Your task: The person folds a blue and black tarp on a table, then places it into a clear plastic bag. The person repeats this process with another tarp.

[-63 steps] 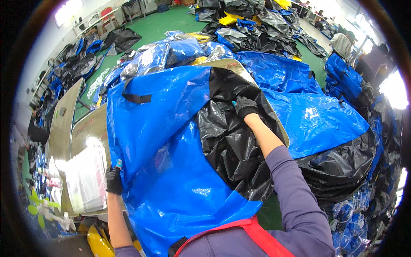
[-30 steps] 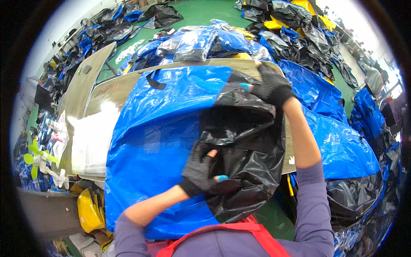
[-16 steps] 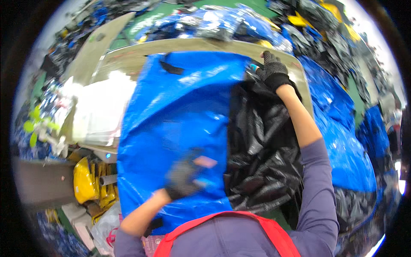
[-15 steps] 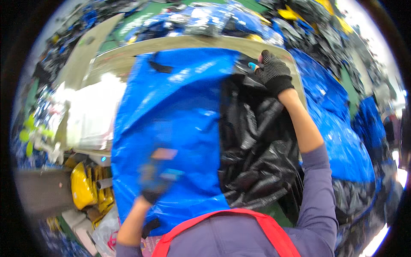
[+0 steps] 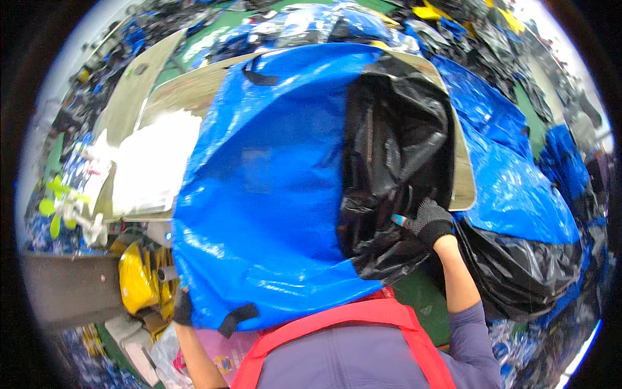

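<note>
A large blue sheet-like bag [image 5: 291, 181] with a black panel [image 5: 389, 155] along its right side lies spread over the table. Short black straps show at its upper left and lower left corners. My right hand [image 5: 431, 223], in a dark knit glove with a blue-tipped thumb, is closed on the black panel near its lower right edge. At the lower left edge of the blue part, my left hand [image 5: 183, 307], also gloved, grips the rim; most of its fingers are hidden by the material.
The pale tabletop [image 5: 184, 87] shows at the far left beside a glaring white stack [image 5: 152, 165]. Blue-and-black bags [image 5: 512, 188] lie at right. A small green-bladed fan [image 5: 65, 204] and yellow material [image 5: 138, 279] are at left. Heaped bags [image 5: 304, 29] lie beyond the table.
My right hand has come from the far corner down to the near right edge. My left hand has moved off the blue surface to its lower left edge. The bag has shifted away from me.
</note>
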A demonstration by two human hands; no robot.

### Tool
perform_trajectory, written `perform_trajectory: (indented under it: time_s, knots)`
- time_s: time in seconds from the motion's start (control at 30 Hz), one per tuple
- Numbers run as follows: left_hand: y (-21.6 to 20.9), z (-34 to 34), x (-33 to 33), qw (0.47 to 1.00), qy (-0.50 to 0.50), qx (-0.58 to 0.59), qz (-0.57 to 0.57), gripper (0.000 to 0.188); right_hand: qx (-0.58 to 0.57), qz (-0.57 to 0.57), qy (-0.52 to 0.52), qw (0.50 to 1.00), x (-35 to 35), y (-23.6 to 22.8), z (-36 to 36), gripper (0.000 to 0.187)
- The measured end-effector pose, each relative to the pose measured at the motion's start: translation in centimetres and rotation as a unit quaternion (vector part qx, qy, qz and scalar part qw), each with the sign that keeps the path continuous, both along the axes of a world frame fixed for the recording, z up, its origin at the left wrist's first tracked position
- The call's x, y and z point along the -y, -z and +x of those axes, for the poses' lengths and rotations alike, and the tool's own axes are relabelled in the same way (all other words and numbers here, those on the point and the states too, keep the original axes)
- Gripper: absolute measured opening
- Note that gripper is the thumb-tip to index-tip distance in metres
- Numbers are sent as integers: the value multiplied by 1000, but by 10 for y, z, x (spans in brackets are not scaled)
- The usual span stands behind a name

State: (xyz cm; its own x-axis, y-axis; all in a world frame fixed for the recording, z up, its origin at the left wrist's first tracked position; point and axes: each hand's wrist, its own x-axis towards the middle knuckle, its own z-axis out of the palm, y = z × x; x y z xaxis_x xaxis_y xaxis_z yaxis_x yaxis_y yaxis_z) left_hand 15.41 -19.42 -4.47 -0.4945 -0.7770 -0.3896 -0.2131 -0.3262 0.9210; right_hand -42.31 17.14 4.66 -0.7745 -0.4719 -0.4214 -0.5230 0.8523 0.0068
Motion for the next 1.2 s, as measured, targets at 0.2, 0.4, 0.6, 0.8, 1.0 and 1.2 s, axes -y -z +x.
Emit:
perform_trajectory:
  time_s: [0.2, 0.4, 0.6, 0.8, 1.0, 1.2]
  knots:
    - [-34, -40, 7, 969, 15, 207, -138, 38, -21, -315, -76, 946, -1, -8, -19, 42]
    - [-62, -39, 67, 942, -1, 277, -188, 50, 429, -780, 283, 358, -26, -28, -9, 56]
    - [-143, -197, 5, 685, 83, 249, -679, 45, 450, -720, 239, 471, -34, 72, 35, 52]
    - [-97, -375, -167, 594, 560, -169, -552, 59, -3, -137, -49, 989, -50, -23, -68, 42]
    - [-24, -407, -216, 684, 605, 35, -407, 44, -133, -317, -121, 931, 171, -102, -158, 76]
    - [-50, -404, -208, 746, 552, -129, -349, 36, 26, -10, -262, 965, 332, -13, -184, 55]
